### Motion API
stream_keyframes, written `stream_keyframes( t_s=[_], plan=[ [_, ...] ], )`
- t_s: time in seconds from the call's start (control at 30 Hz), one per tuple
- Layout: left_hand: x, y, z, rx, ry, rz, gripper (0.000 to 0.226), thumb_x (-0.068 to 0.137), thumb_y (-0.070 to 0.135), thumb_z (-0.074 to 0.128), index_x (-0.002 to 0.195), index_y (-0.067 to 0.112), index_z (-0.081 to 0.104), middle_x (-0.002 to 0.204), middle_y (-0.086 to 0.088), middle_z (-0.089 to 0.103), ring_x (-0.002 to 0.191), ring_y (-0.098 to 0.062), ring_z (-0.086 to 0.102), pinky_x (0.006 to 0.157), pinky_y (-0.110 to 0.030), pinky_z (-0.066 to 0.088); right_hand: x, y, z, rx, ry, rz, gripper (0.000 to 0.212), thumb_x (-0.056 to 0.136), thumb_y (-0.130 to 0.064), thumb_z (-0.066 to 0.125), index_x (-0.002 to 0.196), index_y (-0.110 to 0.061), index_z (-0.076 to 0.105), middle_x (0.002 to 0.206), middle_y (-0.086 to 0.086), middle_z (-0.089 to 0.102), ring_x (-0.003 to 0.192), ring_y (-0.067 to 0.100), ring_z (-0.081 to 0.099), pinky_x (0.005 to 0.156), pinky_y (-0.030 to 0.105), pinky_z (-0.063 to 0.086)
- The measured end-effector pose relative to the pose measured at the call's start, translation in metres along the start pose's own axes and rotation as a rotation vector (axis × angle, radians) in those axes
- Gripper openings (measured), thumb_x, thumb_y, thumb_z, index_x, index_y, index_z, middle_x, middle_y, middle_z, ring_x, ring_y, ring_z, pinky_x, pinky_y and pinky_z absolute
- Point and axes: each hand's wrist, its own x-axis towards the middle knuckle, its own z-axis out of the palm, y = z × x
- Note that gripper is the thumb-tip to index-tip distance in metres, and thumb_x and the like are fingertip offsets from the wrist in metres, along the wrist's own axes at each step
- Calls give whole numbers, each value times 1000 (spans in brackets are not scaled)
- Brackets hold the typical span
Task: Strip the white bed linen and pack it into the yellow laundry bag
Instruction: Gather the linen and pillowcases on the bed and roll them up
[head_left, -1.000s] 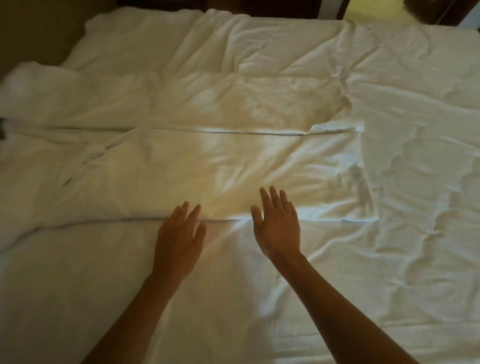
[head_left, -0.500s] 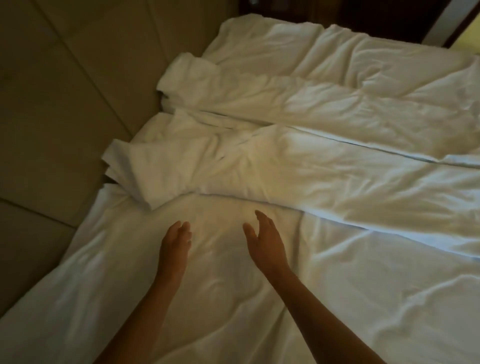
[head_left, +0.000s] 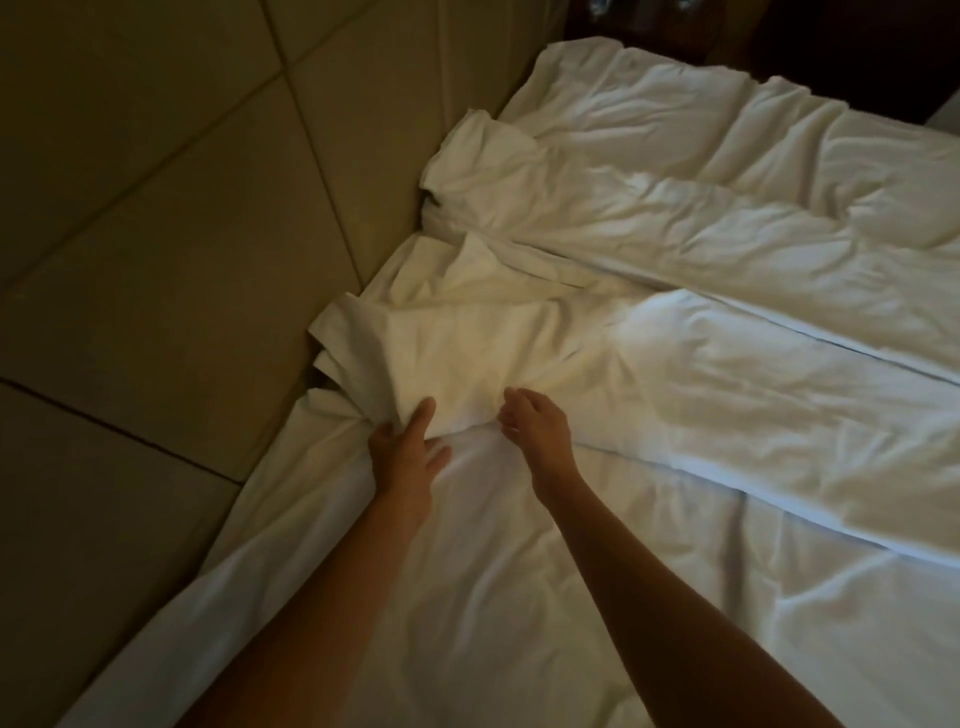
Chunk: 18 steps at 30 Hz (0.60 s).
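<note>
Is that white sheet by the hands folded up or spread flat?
Folded. The sheet lies as a long layered band across the bed, stacked edges showing at its left end.

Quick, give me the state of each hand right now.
Left hand: grips the end of the folded white sheet, thumb on top of it.
Right hand: fingers curled at the sheet's near edge; whether it holds any cloth cannot be told.

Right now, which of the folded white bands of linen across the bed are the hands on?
The nearest folded band, the one whose end bunches by the padded headboard. The left hand grips its end, the right hand curls at its edge; the farther band lies untouched.
</note>
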Motion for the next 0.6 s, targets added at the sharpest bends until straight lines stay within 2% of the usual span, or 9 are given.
stream_keyframes(
  t_s=[0.1,0.17,0.2,0.27,0.3,0.4,0.47,0.53,0.6],
  plan=[
    [5,-1,-3,183,17,129,44,85,30,77,124,18,58,124,-9,61,106,-27,65,71,-39,61,14,-5,8,63,24,105,27,93,-33,65,86,-8,65,76,7,62,75,23,62,80,40,58],
    [4,-6,-8,259,29,219,55,84,30,78,130,14,52,122,-8,60,104,-22,65,73,-41,62,24,-6,14,-4,43,172,31,90,-38,69,88,-7,64,75,8,63,71,22,64,81,42,61],
    [2,-9,-9,286,60,258,66,83,28,79,137,13,45,121,-6,59,104,-21,64,76,-42,62,28,-6,18,-16,49,198,37,87,-41,71,94,-5,63,80,9,64,72,22,64,76,40,61],
    [0,-15,-8,333,140,316,84,81,26,81,146,11,30,124,-7,56,106,-23,63,83,-44,60,34,-6,27,10,31,264,53,82,-45,76,113,-6,59,100,11,65,81,22,65,62,29,58],
    [0,-17,-6,340,167,324,87,81,27,82,147,9,28,127,-9,56,109,-24,62,87,-44,59,35,-7,29,29,18,302,57,80,-46,78,117,-6,58,106,12,65,84,22,65,61,26,56],
    [2,-16,0,273,220,261,87,77,34,84,143,6,35,128,-12,58,110,-26,62,92,-47,57,40,-12,31,160,-18,388,54,79,-34,82,116,-2,58,109,13,67,92,24,67,75,31,59],
    [6,-12,0,198,234,198,92,69,46,86,140,9,41,124,-10,61,109,-26,63,92,-48,56,41,-14,30,244,-44,371,52,79,-25,82,119,0,59,111,14,69,98,27,68,79,34,60],
    [7,-8,-2,76,133,124,93,61,55,86,136,14,49,121,-7,66,108,-24,65,91,-46,57,39,-18,28,334,-88,300,48,81,-18,80,122,-2,61,112,13,71,100,27,69,75,34,61],
    [7,-3,-4,-17,-26,70,74,66,52,81,129,20,60,120,-3,70,111,-22,66,90,-44,56,37,-19,26,415,-146,258,42,82,-13,78,120,-6,62,112,11,72,100,27,69,74,35,61]
  ],
)
